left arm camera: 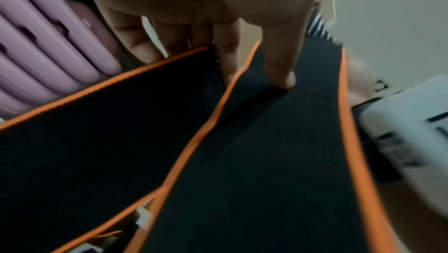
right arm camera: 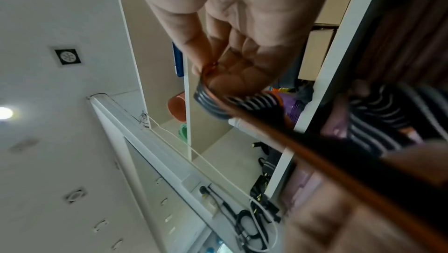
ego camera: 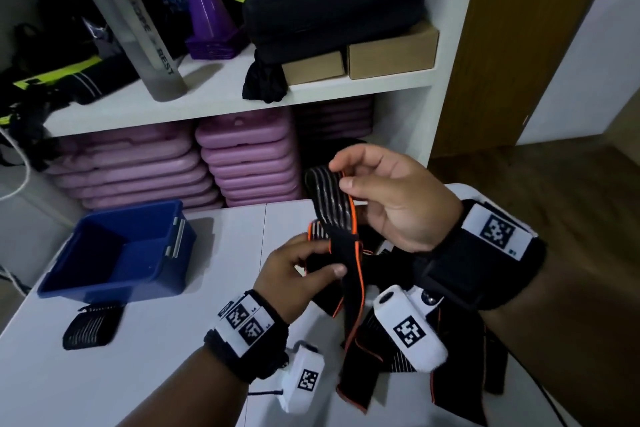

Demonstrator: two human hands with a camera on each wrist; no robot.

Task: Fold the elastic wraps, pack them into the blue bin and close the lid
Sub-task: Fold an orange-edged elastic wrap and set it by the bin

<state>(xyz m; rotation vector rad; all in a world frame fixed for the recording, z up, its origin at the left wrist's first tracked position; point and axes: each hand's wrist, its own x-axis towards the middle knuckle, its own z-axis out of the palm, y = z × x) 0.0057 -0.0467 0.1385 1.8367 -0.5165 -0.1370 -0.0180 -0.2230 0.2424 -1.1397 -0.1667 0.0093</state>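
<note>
A long black elastic wrap [ego camera: 349, 274] with orange edging hangs between both hands above the white table [ego camera: 156, 374]. My right hand [ego camera: 388, 198] pinches its striped upper end [ego camera: 329, 194] between thumb and fingers; the right wrist view shows that striped end [right arm camera: 213, 107] at the fingertips. Lower down, my left hand [ego camera: 298, 270] grips the wrap, thumb lying across the black band [left arm camera: 278, 142]. The rest of the wrap trails onto the table. The open blue bin [ego camera: 117, 253] stands at the left, with nothing visible inside. A folded black wrap [ego camera: 91, 326] lies in front of it.
Behind the table a white shelf unit [ego camera: 225, 94] holds stacked pink boards [ego camera: 242, 163], a grey bottle [ego camera: 138, 28], a purple cone, a black bag and cardboard boxes. A wooden door [ego camera: 519, 45] is at the right. No bin lid shows.
</note>
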